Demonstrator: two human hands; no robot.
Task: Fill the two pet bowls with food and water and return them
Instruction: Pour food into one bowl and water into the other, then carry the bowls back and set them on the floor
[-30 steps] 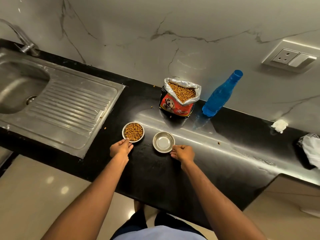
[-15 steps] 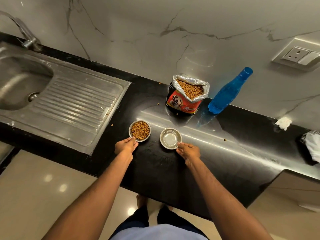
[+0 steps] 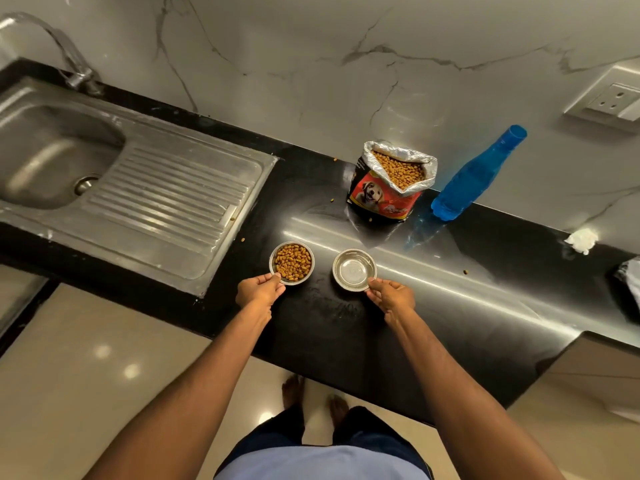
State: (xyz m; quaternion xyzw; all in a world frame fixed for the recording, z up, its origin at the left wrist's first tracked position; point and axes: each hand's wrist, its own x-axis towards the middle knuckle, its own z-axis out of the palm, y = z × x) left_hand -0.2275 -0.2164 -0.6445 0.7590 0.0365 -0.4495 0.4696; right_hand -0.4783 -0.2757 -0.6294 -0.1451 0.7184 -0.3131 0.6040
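Note:
Two small steel bowls sit side by side on the black counter (image 3: 329, 327). The left bowl (image 3: 292, 262) is full of brown kibble, and my left hand (image 3: 259, 291) pinches its near rim. The right bowl (image 3: 354, 270) holds clear water, and my right hand (image 3: 390, 295) grips its near rim. Behind them stands an open bag of dog food (image 3: 389, 183) with kibble showing at the top. A blue water bottle (image 3: 474, 174) stands to the bag's right, near the marble wall.
A steel sink (image 3: 52, 154) with a ribbed drainboard (image 3: 166, 202) and a tap (image 3: 74, 67) fills the left. Loose kibble lies scattered on the counter. A crumpled white tissue (image 3: 582, 240) and a cloth (image 3: 632, 282) lie at the right. A wall socket (image 3: 611, 102) is up right.
Both hands have closed their fingers onto the near rims of the bowls. The camera has shifted, so the scene sits further right and lower in view.

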